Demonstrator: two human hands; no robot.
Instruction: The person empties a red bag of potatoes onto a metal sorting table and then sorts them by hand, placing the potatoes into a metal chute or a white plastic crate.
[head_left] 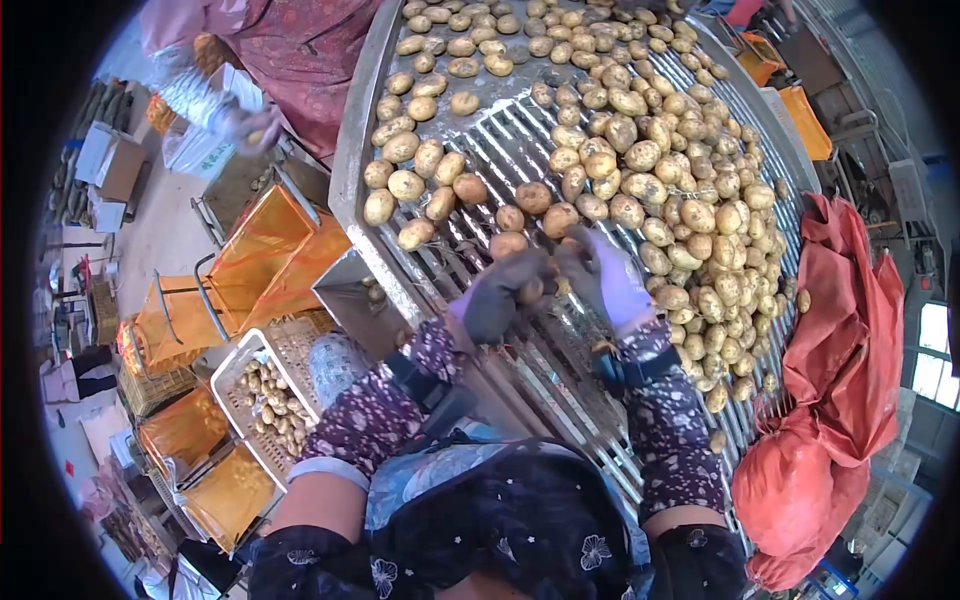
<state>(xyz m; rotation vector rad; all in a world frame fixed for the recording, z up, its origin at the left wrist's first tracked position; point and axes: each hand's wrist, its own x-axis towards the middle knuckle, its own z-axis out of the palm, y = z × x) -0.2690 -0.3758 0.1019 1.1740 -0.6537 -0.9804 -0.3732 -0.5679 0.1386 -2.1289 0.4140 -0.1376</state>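
Many potatoes point(690, 215) lie on a slatted metal sorting table point(500, 130), heaped most thickly on the right. My left hand point(503, 297), in a dark and purple glove, is closed around a potato point(530, 291) near the table's front. Close beside it on the right is my right hand point(598, 275), gloved the same way, its fingers curled inward near the same potato. Whether anything is inside the right fingers is hidden. Several brownish potatoes point(533, 197) sit on the slats just beyond both hands.
A white plastic basket point(228, 385) with small potatoes stands at lower left, near orange mesh bags point(270, 245). Red sacks point(835, 340) hang along the right edge. At upper left, a co-worker's gloved hand point(250, 128) is beside the table. A metal chute point(350, 300) adjoins the left edge.
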